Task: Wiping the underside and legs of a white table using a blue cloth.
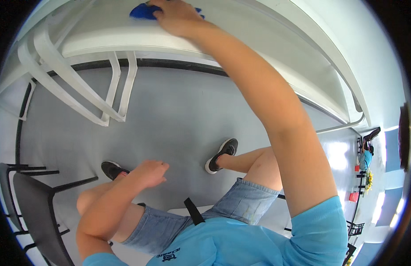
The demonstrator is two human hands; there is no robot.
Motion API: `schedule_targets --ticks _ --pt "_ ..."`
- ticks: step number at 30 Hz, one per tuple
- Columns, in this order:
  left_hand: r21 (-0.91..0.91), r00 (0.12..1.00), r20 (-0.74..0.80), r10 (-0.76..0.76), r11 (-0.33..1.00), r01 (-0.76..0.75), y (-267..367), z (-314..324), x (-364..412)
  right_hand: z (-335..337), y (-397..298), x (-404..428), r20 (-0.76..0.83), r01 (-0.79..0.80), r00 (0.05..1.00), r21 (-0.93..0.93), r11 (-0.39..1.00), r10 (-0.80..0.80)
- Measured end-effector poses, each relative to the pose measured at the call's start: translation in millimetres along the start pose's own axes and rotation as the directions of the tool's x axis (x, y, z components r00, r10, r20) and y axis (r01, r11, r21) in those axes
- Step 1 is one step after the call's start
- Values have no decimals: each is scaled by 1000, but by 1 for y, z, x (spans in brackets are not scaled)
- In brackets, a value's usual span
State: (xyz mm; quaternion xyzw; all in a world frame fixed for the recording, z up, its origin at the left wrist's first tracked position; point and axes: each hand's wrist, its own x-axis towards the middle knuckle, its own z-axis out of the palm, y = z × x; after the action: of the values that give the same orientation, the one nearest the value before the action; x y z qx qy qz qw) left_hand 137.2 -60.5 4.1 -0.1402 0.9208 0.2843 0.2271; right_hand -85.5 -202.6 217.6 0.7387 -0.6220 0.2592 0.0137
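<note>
My right hand (177, 16) stretches far forward at the top of the view and grips a blue cloth (143, 12), pressing it on a white furniture surface (125, 35). Parts of the cloth show on both sides of the hand; the rest lies under it or beyond the picture's edge. My left hand (154, 173) hangs above the grey floor by my left knee. Its fingers are curled in, and no object shows in them.
White frame legs (114, 89) stand at the left below the surface. A dark grey chair (39, 209) is close by my left side. Far to the right sits another person in a blue shirt (365, 159), near yellow flowers (369, 182) and a red container (353, 197).
</note>
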Motion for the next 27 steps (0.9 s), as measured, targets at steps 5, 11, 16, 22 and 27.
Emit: schedule_targets --ticks 5,11,16,22,27 --pt "19 998 43 -48 999 47 -3 -5 -1 -15 83 12 92 -323 939 -99 941 332" --pt "-5 999 -50 -21 1000 21 -14 8 -3 -77 256 -52 -42 -421 905 -243 874 424" --pt "4 991 -131 0 1000 1 -8 4 -11 -153 318 -184 -197 -648 758 -328 687 622" --pt "88 998 -46 49 995 -45 17 -6 -13 -216 333 -298 -269 -713 687 -430 554 675" --pt "211 979 -127 156 969 -127 32 -2 -18 -200 288 -287 -122 -585 768 -532 612 629"
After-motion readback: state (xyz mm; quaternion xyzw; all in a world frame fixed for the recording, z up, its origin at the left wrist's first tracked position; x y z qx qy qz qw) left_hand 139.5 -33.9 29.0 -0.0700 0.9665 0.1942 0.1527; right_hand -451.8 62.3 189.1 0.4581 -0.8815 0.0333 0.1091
